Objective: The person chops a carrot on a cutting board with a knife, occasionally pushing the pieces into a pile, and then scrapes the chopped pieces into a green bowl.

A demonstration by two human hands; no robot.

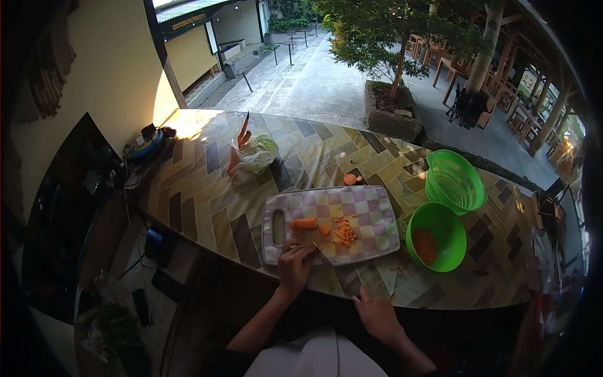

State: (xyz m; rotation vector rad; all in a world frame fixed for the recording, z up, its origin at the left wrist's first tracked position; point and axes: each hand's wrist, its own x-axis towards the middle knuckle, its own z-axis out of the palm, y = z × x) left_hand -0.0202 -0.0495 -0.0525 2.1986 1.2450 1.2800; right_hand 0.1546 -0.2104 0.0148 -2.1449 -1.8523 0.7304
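Observation:
A checked cutting board [370,246] lies on the table. On it are a carrot piece [303,224], a carrot slice [324,230] and a heap of diced carrot [345,232]. My left hand [295,267] is at the board's near edge, fingers bent together close to the tip of a thin knife [321,252]; anything between them is too small to make out. Below the board, my right hand [377,316] is closed around the knife's handle, which is mostly hidden. To the right, a green bowl [450,235] holds grated or finely cut carrot [424,245].
A green colander [453,181] stands behind the bowl. Carrot ends [350,179] lie beyond the board. A plastic bag [257,154] with carrots [244,135] sits at the back left of the tiled-pattern table [207,188]. Cables and a blue reel [146,143] are at the far left.

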